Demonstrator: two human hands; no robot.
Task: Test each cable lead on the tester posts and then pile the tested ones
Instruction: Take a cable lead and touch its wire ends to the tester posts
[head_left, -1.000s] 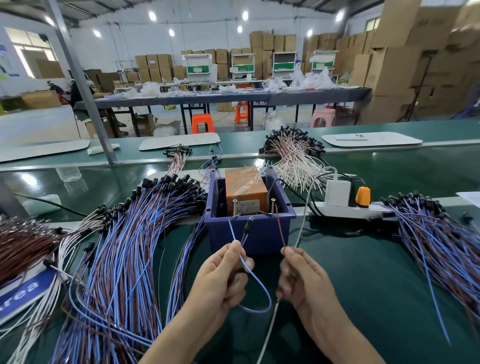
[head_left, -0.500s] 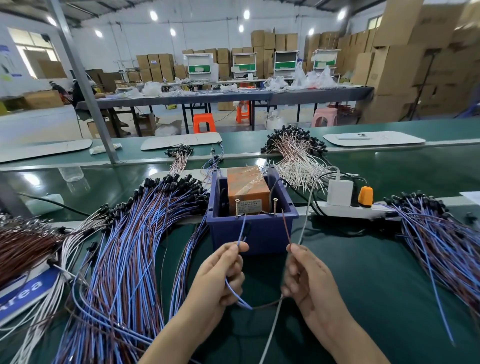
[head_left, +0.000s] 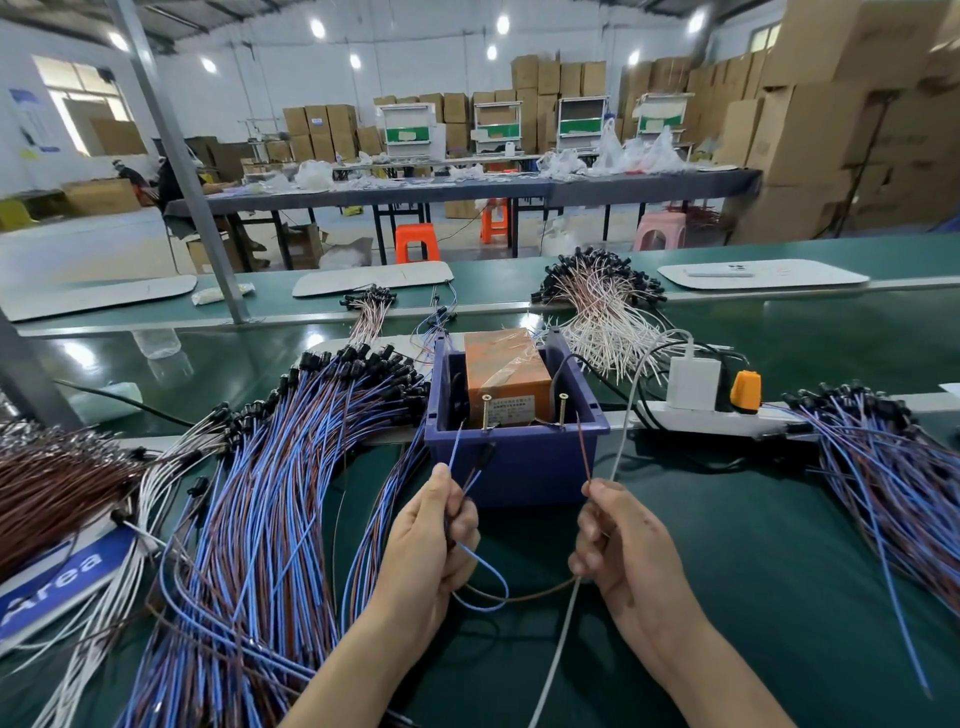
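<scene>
- At the far left we see a bundle of dark brown wires (head_left: 57, 483) lying above a blue sign lettered "Area" (head_left: 62, 571).
- Beside it, a large pile of blue and brown cable leads with black end caps (head_left: 270, 493) fans across the green table mat (head_left: 727, 597).
- Our left hand (head_left: 431, 545) has its fingers curled and pinches the thin blue lead (head_left: 454, 447). The lead's tip rises to just beside the left brass screw post (head_left: 485, 413). We cannot tell whether they touch.
- The two posts stand at the front rim of a dark blue plastic bin (head_left: 519, 467), which holds the taped orange tester box (head_left: 506, 374).
- The right brass screw post (head_left: 562, 410) stands just left of the thin brown lead (head_left: 584, 452), whose tip is near it but seems apart.
- Our right hand (head_left: 618, 540) grips that brown lead between thumb and curled fingers. The lead loops low between both hands.
- A white cable (head_left: 556, 660) runs under the right hand toward the white charger (head_left: 693, 382) on a white power strip (head_left: 717, 421), beside an orange plug (head_left: 745, 384).
- At the far right lies a second pile of blue and brown leads (head_left: 883, 467).
</scene>
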